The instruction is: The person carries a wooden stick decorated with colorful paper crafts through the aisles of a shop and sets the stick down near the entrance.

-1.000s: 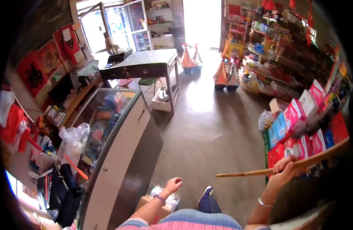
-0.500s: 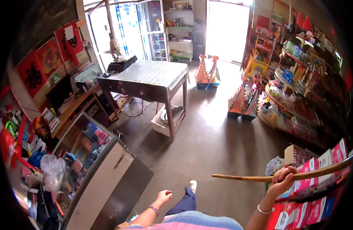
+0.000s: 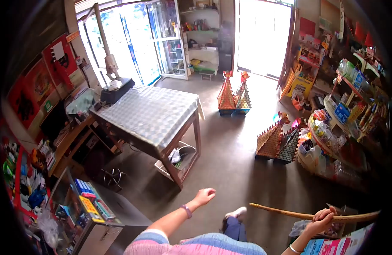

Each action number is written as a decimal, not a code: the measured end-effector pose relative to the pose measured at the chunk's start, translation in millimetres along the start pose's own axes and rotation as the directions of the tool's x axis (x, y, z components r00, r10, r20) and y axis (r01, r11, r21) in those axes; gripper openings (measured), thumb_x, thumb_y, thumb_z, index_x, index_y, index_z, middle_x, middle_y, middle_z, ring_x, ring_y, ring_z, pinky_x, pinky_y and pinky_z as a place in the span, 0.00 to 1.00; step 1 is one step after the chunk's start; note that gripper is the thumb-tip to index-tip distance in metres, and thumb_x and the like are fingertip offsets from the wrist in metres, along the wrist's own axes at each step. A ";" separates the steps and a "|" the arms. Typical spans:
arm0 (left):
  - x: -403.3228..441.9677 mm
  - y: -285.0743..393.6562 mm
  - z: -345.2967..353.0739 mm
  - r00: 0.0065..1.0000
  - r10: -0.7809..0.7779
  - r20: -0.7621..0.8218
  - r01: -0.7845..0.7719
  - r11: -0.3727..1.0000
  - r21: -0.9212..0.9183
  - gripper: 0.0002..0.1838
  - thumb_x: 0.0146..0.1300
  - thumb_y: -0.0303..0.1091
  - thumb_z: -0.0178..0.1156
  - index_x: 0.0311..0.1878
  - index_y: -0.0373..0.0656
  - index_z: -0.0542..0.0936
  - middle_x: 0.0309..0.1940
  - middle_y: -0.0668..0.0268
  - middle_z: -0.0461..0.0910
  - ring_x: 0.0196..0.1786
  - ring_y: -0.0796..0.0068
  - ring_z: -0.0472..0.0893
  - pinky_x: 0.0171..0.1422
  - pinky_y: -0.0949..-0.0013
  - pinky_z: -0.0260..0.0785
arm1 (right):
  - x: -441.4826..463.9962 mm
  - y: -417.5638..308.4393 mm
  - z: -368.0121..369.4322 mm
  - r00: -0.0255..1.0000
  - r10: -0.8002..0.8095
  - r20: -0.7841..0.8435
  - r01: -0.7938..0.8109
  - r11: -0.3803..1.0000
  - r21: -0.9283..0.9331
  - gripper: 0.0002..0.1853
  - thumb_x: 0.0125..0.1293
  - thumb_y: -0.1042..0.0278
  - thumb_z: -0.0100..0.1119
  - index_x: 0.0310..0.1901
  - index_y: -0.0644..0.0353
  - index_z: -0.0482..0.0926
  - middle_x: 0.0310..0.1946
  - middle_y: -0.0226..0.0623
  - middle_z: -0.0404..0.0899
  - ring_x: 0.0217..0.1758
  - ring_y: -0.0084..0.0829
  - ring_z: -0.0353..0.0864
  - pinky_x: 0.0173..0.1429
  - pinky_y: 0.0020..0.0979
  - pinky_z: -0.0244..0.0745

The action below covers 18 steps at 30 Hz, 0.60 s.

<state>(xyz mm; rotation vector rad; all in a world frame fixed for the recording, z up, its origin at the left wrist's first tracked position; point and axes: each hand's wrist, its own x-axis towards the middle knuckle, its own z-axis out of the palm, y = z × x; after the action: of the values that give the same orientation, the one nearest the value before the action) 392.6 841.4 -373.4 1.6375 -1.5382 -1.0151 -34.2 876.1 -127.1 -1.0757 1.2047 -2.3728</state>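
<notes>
My right hand, at the lower right, is wrapped round a long, slightly bent wooden stick. The stick lies nearly level, its thin tip pointing left over the floor. A bracelet circles that wrist. My left hand hangs in front of my body with its fingers curled in, and nothing shows in them. Nearest to it is the table with a checked cover, a short way beyond and apart from the hand.
Tower-shaped goods with animal-like tops stand on the floor ahead, with another pair nearer the doorway. Laden shelves line the right side. A glass display case stands at lower left. A white-footed shoe steps on the floor.
I have moved forward and the view has turned somewhat; table and towers appear nearer. My left arm has swung forward and up. The right hand still grips the stick.
</notes>
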 end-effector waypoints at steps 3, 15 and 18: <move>112.6 47.7 23.1 0.998 0.051 0.045 -0.052 0.998 0.034 0.14 0.56 0.35 0.57 0.43 0.40 0.79 0.37 0.57 0.81 0.41 0.66 0.81 0.48 0.66 0.73 | 50.0 65.4 35.3 0.999 0.035 0.016 -0.036 0.996 0.083 0.15 0.71 0.58 0.40 0.42 0.63 0.69 0.14 0.23 0.54 0.10 0.15 0.48 0.11 0.17 0.43; 521.8 208.3 119.2 0.840 0.523 0.147 -0.538 0.839 0.088 0.09 0.53 0.28 0.61 0.38 0.41 0.80 0.30 0.57 0.80 0.33 0.63 0.80 0.39 0.67 0.73 | 239.1 264.9 124.5 0.997 0.076 -0.016 -0.076 0.997 -0.004 0.17 0.70 0.54 0.40 0.40 0.63 0.67 0.12 0.23 0.53 0.11 0.13 0.48 0.14 0.17 0.43; 619.4 249.8 148.1 0.764 0.587 0.268 -0.635 0.757 0.153 0.09 0.55 0.28 0.61 0.40 0.41 0.79 0.33 0.60 0.79 0.37 0.65 0.80 0.43 0.68 0.73 | 251.8 287.1 148.5 0.989 0.071 -0.132 -0.080 0.995 -0.062 0.10 0.70 0.64 0.39 0.38 0.61 0.68 0.12 0.23 0.55 0.10 0.14 0.49 0.13 0.16 0.46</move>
<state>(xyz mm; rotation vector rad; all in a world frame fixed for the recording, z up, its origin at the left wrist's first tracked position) 146.1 209.3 -285.8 1.0344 -2.2101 -0.6565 -125.4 479.0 -170.5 -0.8900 1.3538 -2.3911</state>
